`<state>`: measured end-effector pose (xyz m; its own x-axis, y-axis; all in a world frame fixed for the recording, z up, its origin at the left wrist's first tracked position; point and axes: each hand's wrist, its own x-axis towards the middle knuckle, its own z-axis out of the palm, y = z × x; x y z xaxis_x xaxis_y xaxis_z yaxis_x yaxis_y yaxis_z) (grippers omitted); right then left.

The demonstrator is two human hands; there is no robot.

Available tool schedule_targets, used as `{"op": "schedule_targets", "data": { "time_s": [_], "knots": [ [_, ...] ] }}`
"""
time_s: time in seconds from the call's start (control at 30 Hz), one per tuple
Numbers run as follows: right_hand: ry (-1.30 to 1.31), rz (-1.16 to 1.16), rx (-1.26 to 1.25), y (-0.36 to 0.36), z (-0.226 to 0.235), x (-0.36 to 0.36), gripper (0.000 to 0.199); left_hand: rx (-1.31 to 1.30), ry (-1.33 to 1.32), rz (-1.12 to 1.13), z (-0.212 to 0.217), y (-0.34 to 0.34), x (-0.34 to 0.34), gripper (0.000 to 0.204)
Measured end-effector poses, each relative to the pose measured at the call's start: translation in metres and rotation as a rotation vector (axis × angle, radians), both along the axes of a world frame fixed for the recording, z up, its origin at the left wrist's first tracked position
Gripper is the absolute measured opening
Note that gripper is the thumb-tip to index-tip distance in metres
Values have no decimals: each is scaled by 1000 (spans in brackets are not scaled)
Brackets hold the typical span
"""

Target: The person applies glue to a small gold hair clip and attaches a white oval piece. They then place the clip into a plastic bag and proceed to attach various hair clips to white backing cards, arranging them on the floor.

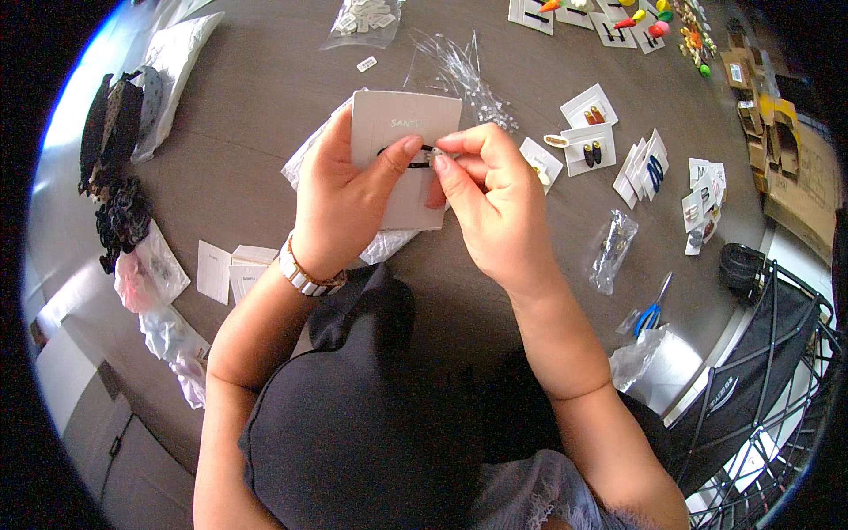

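My left hand (336, 208) is closed on an upright white card (375, 110), its thumb pressing on the front. A thin black elastic hair tie (415, 165) lies across the card's middle, under my left thumb. My right hand (499, 199) pinches the right end of this hair tie between thumb and forefinger, by the card's right edge. A small pale piece shows at those fingertips, too small to make out. Behind the card, a clear plastic bag (306, 150) is partly hidden.
Loose clear plastic fasteners (473, 88) lie beyond my hands. Carded hair clips (590, 152) and blue-handled scissors (649, 316) are to the right. Blank cards (214, 271), scrunchies (124, 212) and headbands (119, 124) lie on the left. A black wire basket (764, 353) stands at the right edge.
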<state>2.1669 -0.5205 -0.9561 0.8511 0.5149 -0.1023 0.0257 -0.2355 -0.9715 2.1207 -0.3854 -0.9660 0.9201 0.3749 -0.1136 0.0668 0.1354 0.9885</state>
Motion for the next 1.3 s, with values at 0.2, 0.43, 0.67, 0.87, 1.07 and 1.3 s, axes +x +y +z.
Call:
{"op": "schedule_targets", "data": {
  "time_s": [0.2, 0.43, 0.67, 0.87, 1.07, 1.3],
  "knots": [
    [284, -139, 247, 0, -9, 4, 13, 41, 13, -54, 4, 7, 1, 23],
    [636, -28, 430, -5, -17, 2, 13, 136, 194, -153, 0, 15, 5, 23],
    [624, -23, 428, -3, -22, 2, 16, -183, 202, -127, -1, 14, 4, 26],
    [707, 8, 545, -3, -26, 8, 22, -32, 256, -84, -2, 32, 4, 25],
    [299, 6, -19, 6, -72, 7, 24, -140, 110, 296, -3, 83, -5, 21],
    [-426, 48, -380, 53, -114, -7, 29, -221, 194, 423, -18, 104, -24, 25]
  ]
}}
